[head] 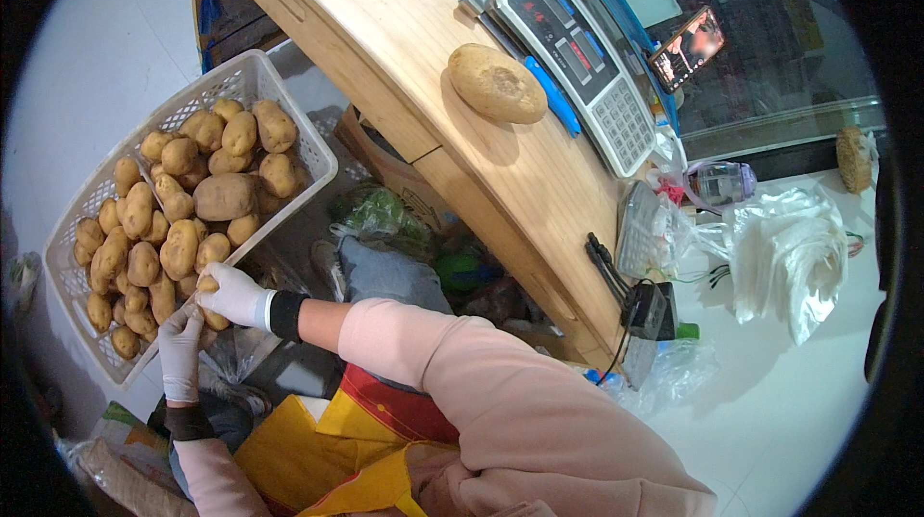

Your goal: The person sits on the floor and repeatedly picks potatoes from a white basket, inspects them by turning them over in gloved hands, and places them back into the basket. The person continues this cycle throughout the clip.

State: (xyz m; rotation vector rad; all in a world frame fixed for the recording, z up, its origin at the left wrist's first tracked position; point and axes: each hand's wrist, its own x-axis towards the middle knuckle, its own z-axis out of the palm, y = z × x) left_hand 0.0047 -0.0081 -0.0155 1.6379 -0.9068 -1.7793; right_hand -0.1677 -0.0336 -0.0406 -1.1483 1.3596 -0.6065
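Both my hands wear white gloves and meet over the near edge of a white plastic crate (296,217), which is filled with loose potatoes (180,250). A small potato (208,284) is in the fingers of my right hand (242,298). My left hand (180,351) is just below, its fingertips pinched together close to the right fingers; whether they grip anything is hidden. Another potato (215,320) shows directly under my right hand. Below the hands hangs a clear plastic bag (242,354), partly covered by my arms.
A wooden desk (404,62) at the right carries a large potato (498,84), a blue-handled tool (552,97) and a digital price scale (577,69). A lit phone (687,49) stands behind the scale. White plastic bags (787,257) lie farther right. A cardboard box (390,170) sits beneath the desk.
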